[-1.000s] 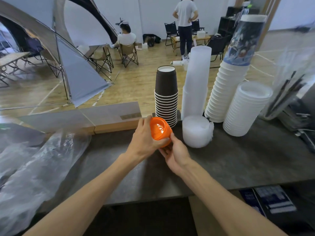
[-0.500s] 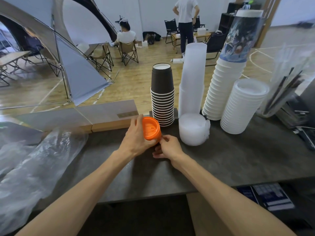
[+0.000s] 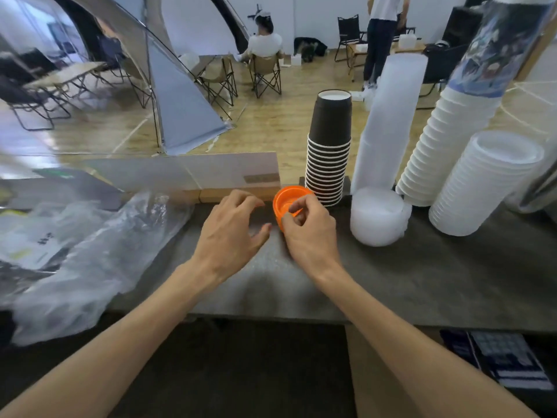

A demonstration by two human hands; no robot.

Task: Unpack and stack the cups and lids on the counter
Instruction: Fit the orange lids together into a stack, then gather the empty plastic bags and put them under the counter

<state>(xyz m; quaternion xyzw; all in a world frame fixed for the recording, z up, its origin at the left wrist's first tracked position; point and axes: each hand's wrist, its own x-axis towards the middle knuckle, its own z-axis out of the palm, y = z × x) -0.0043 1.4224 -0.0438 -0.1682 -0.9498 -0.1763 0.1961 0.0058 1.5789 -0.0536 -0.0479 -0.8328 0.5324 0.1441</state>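
Observation:
A short stack of orange lids (image 3: 286,199) stands on the dark counter (image 3: 422,282), just left of a stack of upturned black paper cups (image 3: 329,152). My right hand (image 3: 307,233) pinches the near rim of the orange lids with thumb and fingers. My left hand (image 3: 232,233) hovers just left of the lids, fingers spread and holding nothing. Right of the black cups stand a tall column of clear cups (image 3: 388,122), a low pile of clear lids (image 3: 378,215), a leaning tower of white cups (image 3: 446,149) and a stack of white lids (image 3: 485,182).
Crumpled clear plastic bags (image 3: 90,245) cover the counter's left end. A flat cardboard box (image 3: 235,179) lies along the back edge. Beyond the counter are a wooden floor, folding chairs, a tent and two people. A printed sheet (image 3: 506,360) lies below the counter's front edge.
The orange lids went from my left hand's grip down onto the counter by the black cups. My left hand let go and opened; my right hand now pinches the lids' rim.

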